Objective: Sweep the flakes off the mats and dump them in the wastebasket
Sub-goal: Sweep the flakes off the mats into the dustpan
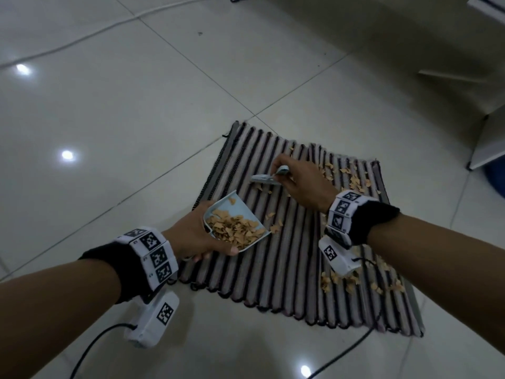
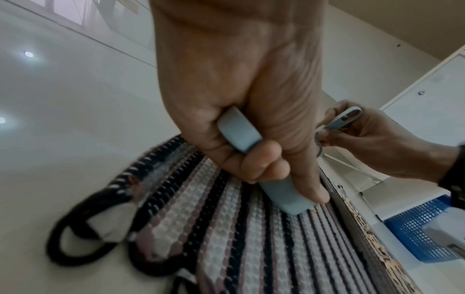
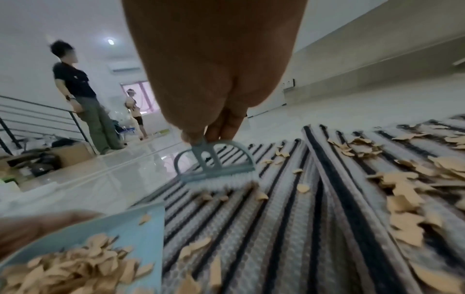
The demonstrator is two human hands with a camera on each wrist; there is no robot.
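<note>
Two striped mats (image 1: 287, 263) overlap on the tiled floor, with tan flakes (image 1: 352, 176) scattered mostly on the right side. My left hand (image 1: 191, 239) grips the handle of a light blue dustpan (image 1: 237, 214), which holds a heap of flakes and rests its lip on the near mat. In the left wrist view my fingers (image 2: 254, 157) curl round the dustpan handle (image 2: 236, 129). My right hand (image 1: 300, 181) pinches the handle of a small blue brush (image 1: 265, 178); its bristles touch the mat (image 3: 276, 228) beyond the dustpan (image 3: 141, 226), as the brush (image 3: 214, 165) shows in the right wrist view.
A blue mesh wastebasket (image 2: 415, 236) stands past the mats' right side. White furniture (image 1: 489, 138) is at the far right. Black cables (image 1: 90, 348) trail on the floor near me. Two people (image 3: 83, 99) stand far off by a railing with boxes.
</note>
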